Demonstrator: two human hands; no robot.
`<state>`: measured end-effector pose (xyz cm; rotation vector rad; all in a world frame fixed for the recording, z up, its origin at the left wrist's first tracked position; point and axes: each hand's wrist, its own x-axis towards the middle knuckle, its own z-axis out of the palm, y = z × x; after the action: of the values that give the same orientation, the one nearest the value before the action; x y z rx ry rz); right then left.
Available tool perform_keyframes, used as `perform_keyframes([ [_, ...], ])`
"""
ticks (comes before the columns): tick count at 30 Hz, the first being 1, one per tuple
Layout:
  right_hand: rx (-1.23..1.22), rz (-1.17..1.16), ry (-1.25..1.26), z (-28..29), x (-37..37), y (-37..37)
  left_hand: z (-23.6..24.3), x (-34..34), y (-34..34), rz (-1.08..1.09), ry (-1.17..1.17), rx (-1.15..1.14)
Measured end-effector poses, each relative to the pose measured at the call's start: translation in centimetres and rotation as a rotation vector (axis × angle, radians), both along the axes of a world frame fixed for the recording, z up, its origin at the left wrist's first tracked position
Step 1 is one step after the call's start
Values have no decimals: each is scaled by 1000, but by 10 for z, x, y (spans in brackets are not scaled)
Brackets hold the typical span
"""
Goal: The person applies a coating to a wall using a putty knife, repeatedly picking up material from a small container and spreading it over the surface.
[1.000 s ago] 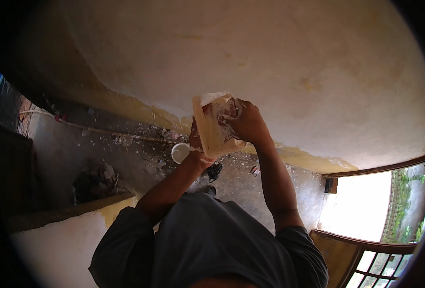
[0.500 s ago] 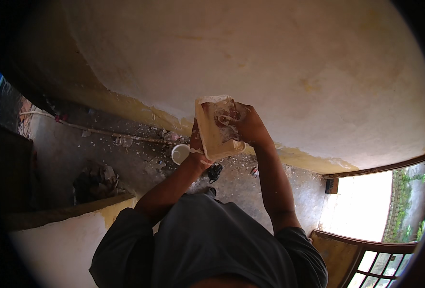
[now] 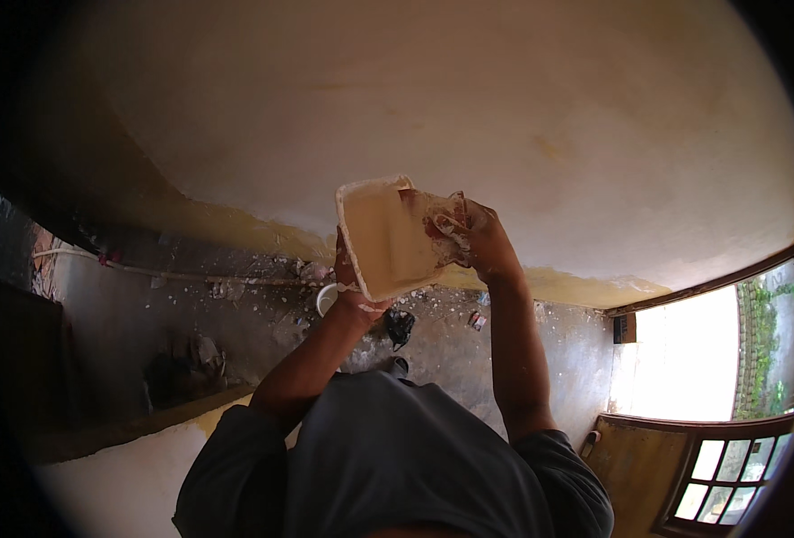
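Note:
A shallow rectangular tray (image 3: pixel 375 235) with a whitish, crusted rim is held up before the wall, its inside coated in pale beige paste. My left hand (image 3: pixel 354 285) grips it from beneath and along its left side; most of those fingers are hidden behind it. At the tray's right edge, my right hand (image 3: pixel 479 235) is closed round a flat, paste-smeared piece (image 3: pixel 436 213), whose exact kind I cannot make out. White residue covers the right fingers. That piece overlaps the tray's right side.
A pale wall (image 3: pixel 523 117) with a yellowish lower band rises ahead. On the debris-specked floor are a white bucket (image 3: pixel 326 299), a black plastic bag (image 3: pixel 400 328), a small red packet (image 3: pixel 477 320) and a long pipe (image 3: pixel 191 271). A barred window (image 3: pixel 729 480) is at lower right.
My right hand has moved right, from over the tray's inside to its right edge. The tray has shifted slightly left and more of its inside shows.

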<state>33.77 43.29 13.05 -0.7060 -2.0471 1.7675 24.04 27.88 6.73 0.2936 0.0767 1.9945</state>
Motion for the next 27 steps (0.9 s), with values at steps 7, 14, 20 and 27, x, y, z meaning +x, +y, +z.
perform_keyframes([
  [7, -121, -109, -34, -14, 14, 10, 0, 3, 5, -32, -4, -13],
  [14, -586, -277, 353, -42, 64, 41, -15, 10, 4, -147, -43, 29],
  [20, -614, -581, 719, -69, 137, 133, -35, -4, -14, -124, 7, -21],
  [27, -198, -1055, 1005, -2, 194, 248, -52, -19, -54, 32, 111, -175],
])
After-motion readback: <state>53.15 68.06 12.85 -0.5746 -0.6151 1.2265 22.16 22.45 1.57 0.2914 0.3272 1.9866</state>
